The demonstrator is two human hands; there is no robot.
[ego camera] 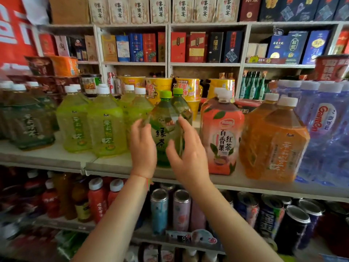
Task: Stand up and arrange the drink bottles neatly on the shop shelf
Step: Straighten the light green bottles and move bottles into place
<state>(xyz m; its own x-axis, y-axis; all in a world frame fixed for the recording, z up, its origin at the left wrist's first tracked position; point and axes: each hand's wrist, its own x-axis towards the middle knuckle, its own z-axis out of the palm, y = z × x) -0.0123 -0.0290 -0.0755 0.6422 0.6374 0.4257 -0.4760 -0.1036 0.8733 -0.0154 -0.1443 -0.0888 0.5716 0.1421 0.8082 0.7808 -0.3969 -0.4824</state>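
A large green tea bottle (166, 118) with a green cap stands upright on the white shelf (120, 165), with a second green-capped bottle (182, 104) right behind it. My left hand (142, 146) lies along the front bottle's left side, fingers straight and pointing up. On its right side my right hand (186, 148) is spread with relaxed fingers. I cannot tell whether either palm touches the bottle. Yellow-green tea bottles (105, 125) stand to the left and a pink-orange fruit tea bottle (221, 133) to the right.
Orange tea bottles (273, 140) and a wrapped pack of water bottles (324, 129) fill the shelf's right end; dark tea bottles (26, 121) stand at the left. Cans (181, 208) and red bottles (97, 199) sit on the shelf below. Yellow noodle cups (188, 89) and boxed goods stand behind.
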